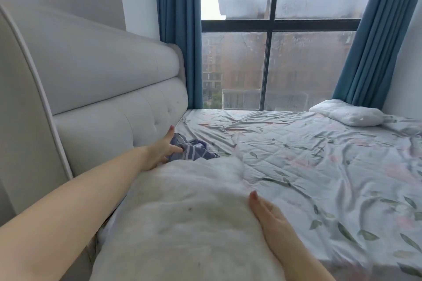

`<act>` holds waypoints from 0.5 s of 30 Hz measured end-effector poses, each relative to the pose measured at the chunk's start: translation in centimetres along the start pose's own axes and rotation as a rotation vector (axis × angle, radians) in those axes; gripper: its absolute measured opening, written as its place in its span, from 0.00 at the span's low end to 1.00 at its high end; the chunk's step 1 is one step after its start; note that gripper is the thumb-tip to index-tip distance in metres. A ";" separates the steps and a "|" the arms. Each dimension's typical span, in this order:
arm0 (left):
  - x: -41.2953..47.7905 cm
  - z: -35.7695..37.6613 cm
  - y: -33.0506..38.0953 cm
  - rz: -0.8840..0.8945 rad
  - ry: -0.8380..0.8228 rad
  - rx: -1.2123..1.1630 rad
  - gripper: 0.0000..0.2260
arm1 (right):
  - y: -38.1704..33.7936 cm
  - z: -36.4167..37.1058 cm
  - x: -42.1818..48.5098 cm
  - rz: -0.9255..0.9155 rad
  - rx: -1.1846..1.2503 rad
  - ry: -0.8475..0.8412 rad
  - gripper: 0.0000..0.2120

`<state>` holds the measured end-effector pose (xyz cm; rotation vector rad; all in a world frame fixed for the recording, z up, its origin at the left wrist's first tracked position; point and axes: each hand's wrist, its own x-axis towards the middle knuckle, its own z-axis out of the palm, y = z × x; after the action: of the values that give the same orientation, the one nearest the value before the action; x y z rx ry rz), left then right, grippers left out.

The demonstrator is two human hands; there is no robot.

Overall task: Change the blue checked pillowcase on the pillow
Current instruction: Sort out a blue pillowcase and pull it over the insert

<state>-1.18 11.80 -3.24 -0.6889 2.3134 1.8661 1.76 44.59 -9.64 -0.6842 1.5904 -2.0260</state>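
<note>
Near: bare white stuffed pillow (182, 219) lies uncovered across bed edge. Right hand (271, 214) rests flat on its right side, fingers straight, holding nothing.

Further: left hand (159, 150) reaches past pillow top to crumpled blue checked fabric pillowcase (196, 149), which lies on leaf-print bed sheet (319, 155) beside padded white headboard (114, 107). Thumb raised, 1 finger straight across cloth, others hidden; cannot tell if it grips.

Judgement: gather bunched cloth fully, find open end, shake flat before anything else; right hand steadies pillow.

Far: small white cushion (349, 113) at bed corner.
</note>
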 end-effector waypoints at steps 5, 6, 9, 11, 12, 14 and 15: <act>0.7 5.1 -6.7 -0.121 0.173 0.013 0.50 | 5.2 -1.2 2.1 0.291 -0.557 -0.027 0.37; 0.9 6.1 -7.8 -0.091 0.191 -0.024 0.49 | 5.2 -1.9 2.7 0.387 -0.686 -0.030 0.33; 2.0 7.9 -10.5 0.063 0.250 -0.105 0.38 | 4.1 -3.3 4.8 0.481 -1.028 -0.146 0.27; 2.1 8.6 -10.9 0.139 0.267 -0.115 0.38 | 3.5 -2.8 7.0 0.395 -1.226 -0.186 0.20; 2.0 8.9 -11.1 0.162 0.287 -0.124 0.38 | 3.2 -2.1 8.3 0.311 -1.281 -0.138 0.18; 2.4 9.1 -11.5 0.235 0.343 -0.168 0.41 | 3.0 0.5 11.2 0.136 -1.230 -0.012 0.19; 2.7 9.0 -11.9 0.274 0.396 -0.196 0.42 | 3.0 2.2 12.6 0.082 -1.128 0.010 0.21</act>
<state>-0.78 17.73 -17.20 -0.8731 2.5953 2.2794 -6.26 34.30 -10.94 -0.9230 2.6590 -0.9077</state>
